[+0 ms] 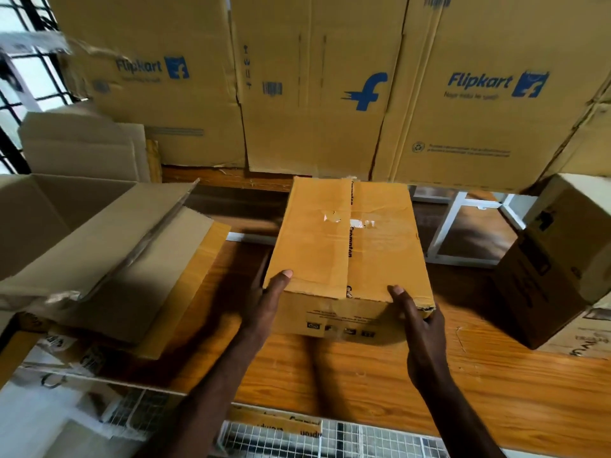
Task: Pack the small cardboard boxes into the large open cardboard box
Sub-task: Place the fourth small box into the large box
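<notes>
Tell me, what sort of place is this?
Probably a packing or storage room for parcels. Flattened shipping cartons with a retailer's logo stand along the back, an open box waits at the left, and the left hand and right hand grip a taped box on a wooden table.

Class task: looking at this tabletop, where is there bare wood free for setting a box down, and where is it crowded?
Bare wooden tabletop lies near the front edge, between the held box and the dark box. Another strip lies between the held box and the open box's flap. The back, along the Flipkart cartons, is crowded.
</notes>
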`<action>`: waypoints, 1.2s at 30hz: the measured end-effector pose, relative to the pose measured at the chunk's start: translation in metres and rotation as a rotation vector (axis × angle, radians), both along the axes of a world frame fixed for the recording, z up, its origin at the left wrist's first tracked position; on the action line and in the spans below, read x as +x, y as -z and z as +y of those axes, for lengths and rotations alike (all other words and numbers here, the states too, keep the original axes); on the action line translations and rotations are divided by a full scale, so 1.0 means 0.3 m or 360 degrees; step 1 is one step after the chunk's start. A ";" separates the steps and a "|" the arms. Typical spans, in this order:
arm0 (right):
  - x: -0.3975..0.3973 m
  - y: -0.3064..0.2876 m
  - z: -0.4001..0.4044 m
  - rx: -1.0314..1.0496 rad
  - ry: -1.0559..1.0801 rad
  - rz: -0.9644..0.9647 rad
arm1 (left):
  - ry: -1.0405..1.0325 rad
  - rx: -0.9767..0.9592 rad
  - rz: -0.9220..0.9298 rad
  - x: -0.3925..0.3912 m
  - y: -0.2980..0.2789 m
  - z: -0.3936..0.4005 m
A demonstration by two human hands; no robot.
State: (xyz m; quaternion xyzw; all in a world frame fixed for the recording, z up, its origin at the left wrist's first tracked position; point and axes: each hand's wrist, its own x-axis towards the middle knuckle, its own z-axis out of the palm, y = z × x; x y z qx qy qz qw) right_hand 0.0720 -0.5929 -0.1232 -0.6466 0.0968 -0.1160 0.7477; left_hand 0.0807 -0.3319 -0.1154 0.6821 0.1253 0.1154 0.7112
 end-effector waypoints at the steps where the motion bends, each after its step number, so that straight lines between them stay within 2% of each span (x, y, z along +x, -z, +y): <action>1: 0.003 -0.022 0.002 0.0012 0.0005 -0.0028 | 0.0009 -0.0007 -0.0015 0.001 -0.025 0.007; 5: -0.001 -0.108 0.039 0.0063 -0.0032 -0.0090 | 0.0062 -0.0019 -0.0136 -0.023 -0.130 0.051; 9: -0.025 -0.214 0.126 0.0128 -0.0080 -0.0186 | -0.0021 0.0005 -0.0289 -0.066 -0.227 0.137; 15: -0.110 -0.388 0.374 0.0121 -0.0165 -0.0365 | -0.0128 0.0017 -0.0500 -0.204 -0.388 0.361; 20: -0.233 -0.494 0.694 0.0164 -0.0251 -0.0485 | -0.0224 0.0066 -0.0630 -0.374 -0.501 0.670; 27: -0.406 -0.574 1.252 0.0221 -0.0409 -0.0520 | -0.0223 0.0203 -0.0661 -0.607 -0.595 1.232; 29: -0.441 -0.582 1.397 0.0256 -0.0425 -0.0514 | -0.0333 0.0215 -0.0689 -0.654 -0.624 1.372; 36: -0.456 -0.594 1.813 0.0368 -0.0494 -0.0429 | -0.0496 0.0309 -0.0723 -0.688 -0.674 1.788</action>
